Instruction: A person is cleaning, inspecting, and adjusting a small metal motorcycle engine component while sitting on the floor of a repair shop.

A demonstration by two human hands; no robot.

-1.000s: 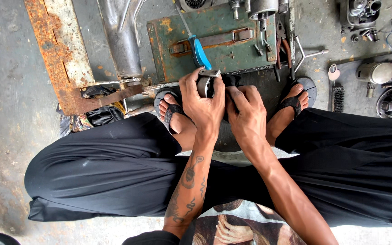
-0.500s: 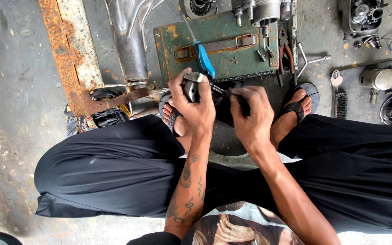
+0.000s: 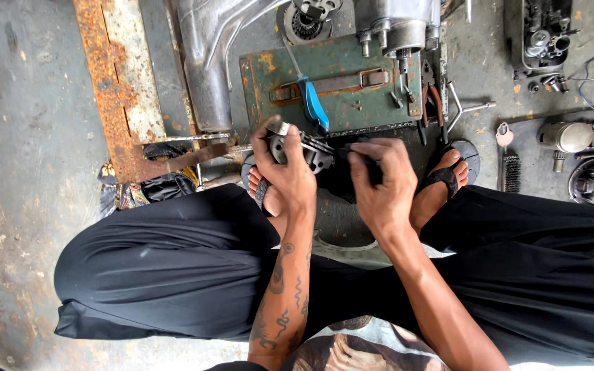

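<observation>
My left hand (image 3: 289, 170) grips a small grey metal engine part (image 3: 305, 150) with fins and holes, held above my feet. My right hand (image 3: 379, 184) is closed around a dark tool handle (image 3: 355, 154) whose tip meets the right side of the part. Both hands hover between my knees, over a dark round object (image 3: 338, 220) on the floor. Just beyond the hands lies a green metal toolbox (image 3: 331, 86) with a blue-handled screwdriver (image 3: 311, 102) resting on its lid.
A rusty steel channel (image 3: 115, 82) and a grey exhaust pipe (image 3: 207, 69) lie at the left. An engine block (image 3: 397, 27) sits behind the toolbox. Pliers (image 3: 429, 93), a Y-shaped wrench (image 3: 463, 108), a wire brush (image 3: 511, 172) and loose motor parts (image 3: 572, 137) lie at the right.
The view has shifted, so everything sits further right and lower. My left hand has turned the metal part, and my right hand has slid right along the tool.
</observation>
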